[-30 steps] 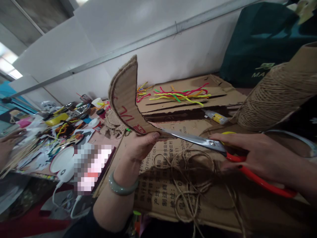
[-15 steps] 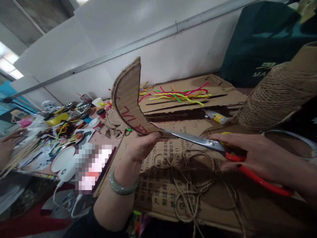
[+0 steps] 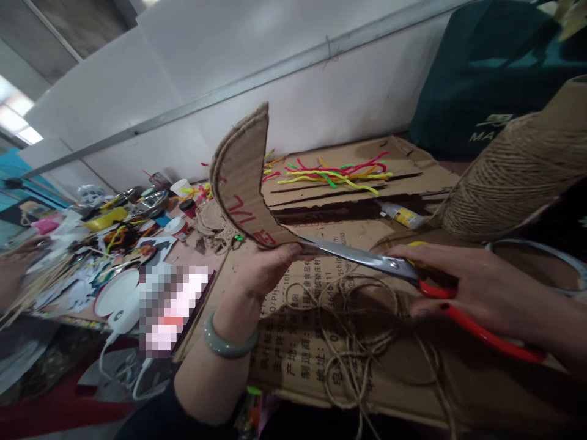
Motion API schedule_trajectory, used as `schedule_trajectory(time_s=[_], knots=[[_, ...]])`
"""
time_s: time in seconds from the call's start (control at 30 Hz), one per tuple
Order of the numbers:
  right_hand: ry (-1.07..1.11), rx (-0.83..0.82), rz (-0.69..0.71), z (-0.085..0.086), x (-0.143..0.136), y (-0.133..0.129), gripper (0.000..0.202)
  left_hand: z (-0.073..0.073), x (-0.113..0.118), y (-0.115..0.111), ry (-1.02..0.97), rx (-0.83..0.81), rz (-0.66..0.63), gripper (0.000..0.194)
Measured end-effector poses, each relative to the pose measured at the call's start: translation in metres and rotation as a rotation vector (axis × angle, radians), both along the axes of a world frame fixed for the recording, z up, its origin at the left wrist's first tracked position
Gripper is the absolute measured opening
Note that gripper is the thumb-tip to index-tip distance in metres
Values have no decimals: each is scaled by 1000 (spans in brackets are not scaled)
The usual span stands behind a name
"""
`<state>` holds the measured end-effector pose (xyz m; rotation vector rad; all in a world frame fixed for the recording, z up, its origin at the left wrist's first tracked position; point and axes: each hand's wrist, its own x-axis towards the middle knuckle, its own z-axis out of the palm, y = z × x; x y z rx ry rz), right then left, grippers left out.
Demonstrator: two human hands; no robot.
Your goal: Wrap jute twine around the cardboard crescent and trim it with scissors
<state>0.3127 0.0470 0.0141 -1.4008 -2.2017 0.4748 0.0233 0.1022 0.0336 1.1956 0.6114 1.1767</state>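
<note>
Right hand (image 3: 477, 284) closed on red-handled scissors (image 3: 413, 278), blades pointing left. Left hand (image 3: 263, 269) pinches curved cardboard piece (image 3: 243, 177) at its lower tip, touching blade tips; piece rises up-left above the surface.

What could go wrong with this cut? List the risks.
1. The scissors blade tips sit right by the left hand thumb gripping the curved cardboard piece; a nick seems possible.
2. Loose twine lies under the right hand and could snag the handles.
</note>
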Motion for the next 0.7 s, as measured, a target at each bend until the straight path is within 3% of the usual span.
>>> schedule_trajectory(time_s=[0.43,0.7], knots=[[-2,-71,-32,3,0,-2,55,-1,1,0,26,17,27,36],[-11,-38,-43,1,0,-1,64,-1,0,0,-8,-4,13,32]])
